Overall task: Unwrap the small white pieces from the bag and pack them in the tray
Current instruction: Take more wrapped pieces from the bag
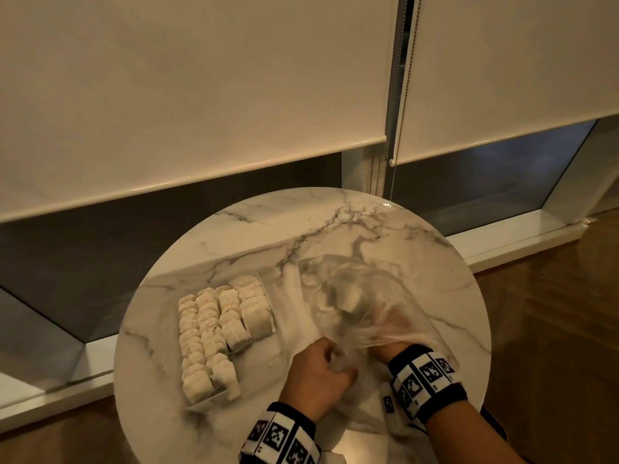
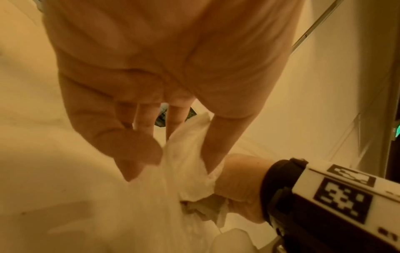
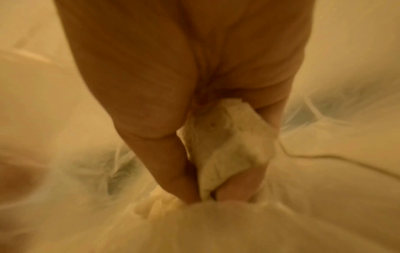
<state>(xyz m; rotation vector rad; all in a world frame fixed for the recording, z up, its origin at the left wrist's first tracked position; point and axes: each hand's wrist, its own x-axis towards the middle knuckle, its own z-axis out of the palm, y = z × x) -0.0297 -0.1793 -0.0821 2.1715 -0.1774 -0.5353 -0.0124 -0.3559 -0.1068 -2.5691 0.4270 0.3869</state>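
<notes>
The left hand, low in the head view, bunches the mouth of the clear plastic bag between thumb and curled fingers. To its right, the right hand is inside the bag, seen through the film; the right wrist view shows its thumb and fingers pinching one small white piece, a thin string trailing off to the right. The bag lies crumpled over the right half of the round marble table. Left of centre sits the tray, with four rows of white pieces standing packed together in it.
</notes>
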